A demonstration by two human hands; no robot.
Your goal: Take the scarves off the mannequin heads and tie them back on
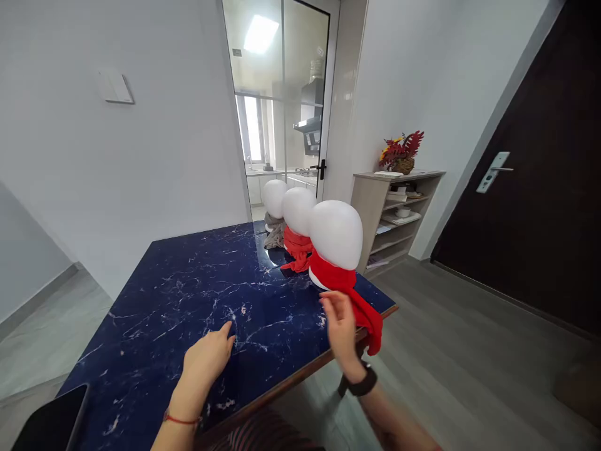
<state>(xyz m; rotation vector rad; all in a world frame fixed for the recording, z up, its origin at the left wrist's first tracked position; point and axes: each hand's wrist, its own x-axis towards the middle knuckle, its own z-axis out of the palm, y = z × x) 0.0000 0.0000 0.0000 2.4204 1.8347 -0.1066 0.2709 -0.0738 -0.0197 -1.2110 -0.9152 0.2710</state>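
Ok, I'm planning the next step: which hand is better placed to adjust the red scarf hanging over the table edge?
Right, I'd judge: the right hand is close by the red scarf, though contact is unclear. The left hand is farther away, over the blue marbled tabletop.

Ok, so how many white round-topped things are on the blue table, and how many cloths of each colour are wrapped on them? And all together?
White round-topped things: 3
Red cloths: 2
Grey cloth: 1
Total: 6
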